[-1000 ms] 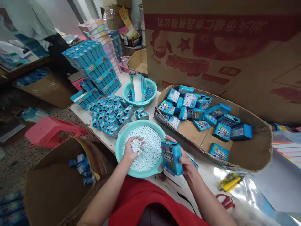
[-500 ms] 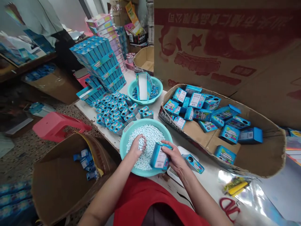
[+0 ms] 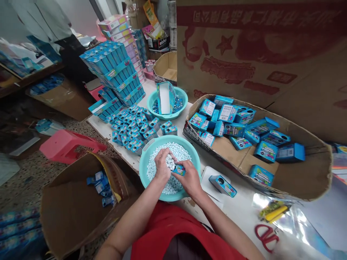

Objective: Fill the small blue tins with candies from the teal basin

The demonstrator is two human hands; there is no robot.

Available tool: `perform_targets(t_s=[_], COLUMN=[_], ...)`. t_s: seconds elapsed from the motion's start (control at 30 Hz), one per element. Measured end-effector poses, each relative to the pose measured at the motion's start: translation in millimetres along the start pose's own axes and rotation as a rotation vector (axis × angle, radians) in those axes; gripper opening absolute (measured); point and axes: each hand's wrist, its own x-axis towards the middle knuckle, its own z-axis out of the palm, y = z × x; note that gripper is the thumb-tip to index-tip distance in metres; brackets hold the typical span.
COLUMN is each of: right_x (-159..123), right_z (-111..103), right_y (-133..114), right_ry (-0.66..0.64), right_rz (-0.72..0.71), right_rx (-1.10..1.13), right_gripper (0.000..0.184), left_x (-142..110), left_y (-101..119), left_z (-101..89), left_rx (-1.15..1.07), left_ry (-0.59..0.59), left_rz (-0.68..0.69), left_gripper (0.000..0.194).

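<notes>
Over a turquoise basin (image 3: 143, 164) of small white candies (image 3: 177, 147), my two hands meet. My left hand (image 3: 162, 166) is cupped around a heap of the candies (image 3: 170, 161). In my right hand (image 3: 189, 178) is a small blue candy box (image 3: 179, 170), tipped with its end against the heap. The fingers of my left hand partly hide where candies and box meet. Just right of the basin, another blue box (image 3: 223, 185) with a round hole in its end lies on a white scale-like device (image 3: 207, 177).
A cut-down carton (image 3: 230, 159) of blue boxes stands on the right. Many filled small boxes (image 3: 132, 130) are grouped at the left, before stacked display trays (image 3: 114, 72). Red scissors (image 3: 267, 237) lie front right; a carton (image 3: 67, 209) and red stool (image 3: 67, 144) stand lower left.
My right hand has brought the box left and turned it toward my left hand. My left hand, with candies, has moved slightly right and up to meet it.
</notes>
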Motion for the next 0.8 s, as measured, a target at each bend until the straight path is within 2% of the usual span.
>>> perform_targets(t_s=[0.17,0.37,0.63,0.8], right_x=[0.7,5.9,10.0,12.4], right_z=[-3.4,-8.2,-9.4,-8.5], right_y=[-6.3,-9.0,-10.4,-5.9], right_ry=[-0.042,-0.040,-0.069,-0.049], right_rz=[-0.049,0.006,0.031,0.037], right_rx=[-0.166,-0.140,-0.091,-0.061], right_gripper=[0.026,0.029,0.029,0.029], left_x=[-1.4,0.9,-0.1,0.6], left_y=[-1.4,0.6,-0.4,-1.5], left_z=[0.4,3.3,3.3,3.6], left_rx=[0.032,0.062,0.077,0.077], left_ry=[0.019,0.047,0.008,0.025], left_rz=[0.041,0.116,0.113,0.116], left_gripper=[0.027,0.027,0.027,0.025])
